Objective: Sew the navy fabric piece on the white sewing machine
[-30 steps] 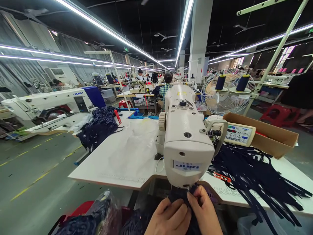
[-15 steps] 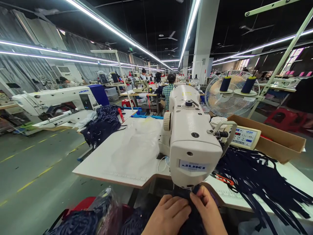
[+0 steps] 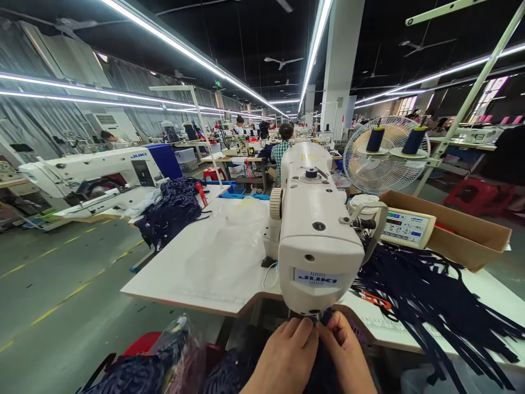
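Under the head of the white sewing machine (image 3: pixel 315 241), at the near edge of the desk (image 3: pixel 213 273), both hands meet on a piece of dark navy fabric (image 3: pixel 324 323). The left hand (image 3: pixel 283 355) and the right hand (image 3: pixel 348 355) sit side by side, their fingers (image 3: pixel 301 328) closed, pinching the cloth just below the needle area. To the right, a heap of dark navy strips (image 3: pixel 426 295) spreads over the desk, near a control panel (image 3: pixel 406 227) and a cardboard box (image 3: pixel 463 230).
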Tool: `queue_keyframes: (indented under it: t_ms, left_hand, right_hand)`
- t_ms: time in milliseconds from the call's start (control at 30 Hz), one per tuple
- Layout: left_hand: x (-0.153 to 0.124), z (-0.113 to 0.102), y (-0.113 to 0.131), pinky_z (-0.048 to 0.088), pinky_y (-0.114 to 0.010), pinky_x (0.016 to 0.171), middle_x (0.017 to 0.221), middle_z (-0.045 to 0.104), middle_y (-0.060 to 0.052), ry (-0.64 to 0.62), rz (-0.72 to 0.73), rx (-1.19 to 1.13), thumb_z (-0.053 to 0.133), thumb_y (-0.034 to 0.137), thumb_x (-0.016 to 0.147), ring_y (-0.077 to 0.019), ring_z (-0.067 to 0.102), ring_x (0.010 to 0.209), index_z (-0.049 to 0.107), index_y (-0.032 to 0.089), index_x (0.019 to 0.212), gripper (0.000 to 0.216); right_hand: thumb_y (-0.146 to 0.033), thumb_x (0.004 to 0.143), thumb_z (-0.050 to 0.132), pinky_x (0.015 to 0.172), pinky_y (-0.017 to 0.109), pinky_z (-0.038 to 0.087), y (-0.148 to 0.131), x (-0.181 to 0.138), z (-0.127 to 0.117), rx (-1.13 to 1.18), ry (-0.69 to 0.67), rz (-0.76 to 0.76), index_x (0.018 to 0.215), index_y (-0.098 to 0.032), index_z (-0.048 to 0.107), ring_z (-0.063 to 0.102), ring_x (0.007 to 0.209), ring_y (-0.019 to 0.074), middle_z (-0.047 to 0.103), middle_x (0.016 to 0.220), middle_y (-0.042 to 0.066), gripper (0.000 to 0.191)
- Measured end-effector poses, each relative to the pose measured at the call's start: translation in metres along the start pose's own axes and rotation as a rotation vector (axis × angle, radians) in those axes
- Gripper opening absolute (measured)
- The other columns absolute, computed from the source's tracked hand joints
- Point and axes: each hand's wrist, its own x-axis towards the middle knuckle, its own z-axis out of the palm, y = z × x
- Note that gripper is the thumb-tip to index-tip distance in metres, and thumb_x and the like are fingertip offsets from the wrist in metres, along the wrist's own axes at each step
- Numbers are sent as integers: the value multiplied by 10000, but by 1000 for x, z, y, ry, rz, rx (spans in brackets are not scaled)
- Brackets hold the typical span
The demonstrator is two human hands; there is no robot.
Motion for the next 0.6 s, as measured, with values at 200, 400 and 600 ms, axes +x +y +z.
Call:
queue_keyframes:
  t_ms: [200,400,600]
  left_hand:
    - [5,0,6,537,-290,485,819,687,-25,54,68,154,568,44,776,-186,638,606,635,127,914,175]
    - [2,0,-2,572,-284,541,875,684,-39,63,49,69,488,-23,719,-208,668,706,599,154,941,304]
    - [-19,-12,-12,574,-284,682,890,672,-60,68,-92,-201,373,-8,764,-186,668,787,539,184,880,279]
  right_hand:
    - [-682,620,749,558,246,328,-8,2,1,8,-26,-1,642,-240,415,326,580,116,404,582,-82,554]
    - [-578,669,765,564,234,313,-7,-2,4,26,-8,-16,662,-241,412,303,591,115,373,598,-89,489]
    - [-558,710,731,544,231,285,-2,-5,7,39,46,-11,676,-248,407,280,564,113,335,587,-96,450]
